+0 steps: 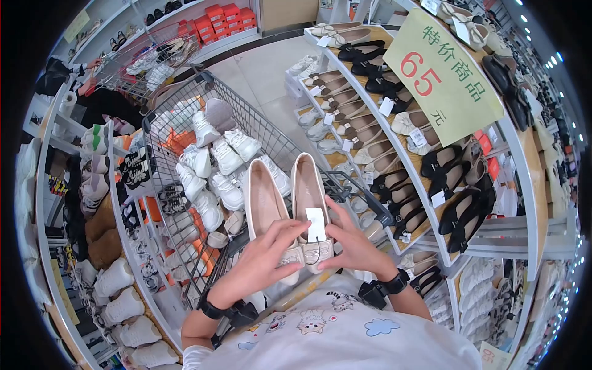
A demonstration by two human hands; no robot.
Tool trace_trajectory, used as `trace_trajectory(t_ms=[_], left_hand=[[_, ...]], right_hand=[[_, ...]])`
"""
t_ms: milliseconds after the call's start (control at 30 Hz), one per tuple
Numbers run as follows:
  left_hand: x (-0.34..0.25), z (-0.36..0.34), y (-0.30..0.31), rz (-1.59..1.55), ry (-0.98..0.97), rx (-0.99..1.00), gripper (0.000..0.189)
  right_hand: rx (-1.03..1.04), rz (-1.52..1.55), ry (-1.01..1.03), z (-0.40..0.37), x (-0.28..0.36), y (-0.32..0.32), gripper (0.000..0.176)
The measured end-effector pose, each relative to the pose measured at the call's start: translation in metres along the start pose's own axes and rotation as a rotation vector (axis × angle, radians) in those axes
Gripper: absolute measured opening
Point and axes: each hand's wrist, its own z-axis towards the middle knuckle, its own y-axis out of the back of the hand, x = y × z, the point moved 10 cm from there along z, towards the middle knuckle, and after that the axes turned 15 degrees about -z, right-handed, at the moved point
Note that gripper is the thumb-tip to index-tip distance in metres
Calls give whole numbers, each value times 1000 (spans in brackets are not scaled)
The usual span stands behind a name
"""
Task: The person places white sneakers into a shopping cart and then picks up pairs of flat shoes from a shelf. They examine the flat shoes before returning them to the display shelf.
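A pair of cream flat shoes is held up in front of me, toes toward my body. My left hand (271,256) is closed around the toe end of the left flat shoe (265,197), its fingertips reaching across to the other shoe near the tag. My right hand (350,243) grips the right flat shoe (307,179) at its toe, thumb and fingers along the side. A white price tag (316,224) hangs by a dark loop from the right shoe, lying over its opening. Both toes carry a square ornament. Each wrist wears a black strap.
Right before me stands a shopping cart (259,117) with several white sneakers (227,154) inside. To the right, a tiered rack (385,129) bears flats and a yellow price sign (441,77). Left shelves hold more sneakers (117,277). Farther back, a person (105,102) is beside another cart (145,65).
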Motion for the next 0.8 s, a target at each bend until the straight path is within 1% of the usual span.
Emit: trace_trajectory(t_ms=[33,67,100,133,200,233,267,333,367,400,467,500,567,600,667,700,733,767,800], left_hand=[[-4,0,-4,0,-9,5,71],[-8,0,-5,93,6,-29,74],[-10,-1,-6,186,22,-64,77],[-10,-3,-11,186,13,-63,77],[-4,-5,-8,203,32,-139,83],[-5,-6,-9,226,17,-165,86],[-7,-9,-12,295,27,-181,86],[-5,-9,-18,421,73,-189,83],[-5,-9,-20,425,2,-233,82],[9,-7,-21,394,158,-185,79],[19,-2,-17,298,271,-147,74],[8,2,-16,324,235,-132,74],[-43,7,-5,241,-65,-221,46],[-39,9,-6,227,28,-156,68],[-66,22,-7,306,4,-126,64],[-81,29,-4,309,-3,-118,64],[-109,40,-6,409,-121,-74,63],[-134,51,-10,511,-241,-32,62],[-164,58,-14,557,-462,-60,65]], right_hand=[[-29,-1,22,-1,0,-1,50],[-55,-3,44,-3,2,0,49],[-22,-3,13,-4,2,0,51],[-28,-10,12,-5,3,-1,51],[-48,-138,53,-7,4,0,54],[-77,-125,93,-8,4,0,57],[-102,-136,145,-9,4,-2,61],[-59,-11,140,-9,1,-4,67],[-74,-47,151,-10,3,0,66],[-64,-20,131,-10,2,1,65],[-3,102,80,-9,-6,1,65],[-62,115,121,-10,-3,9,65],[-156,118,184,-14,-3,23,64],[-188,104,187,-16,-4,38,64],[-220,172,149,-33,0,69,62],[-258,95,139,-47,6,95,62],[-284,79,126,-61,12,122,62],[-401,-87,165,-80,19,152,63],[-451,-212,121,-100,34,185,63]])
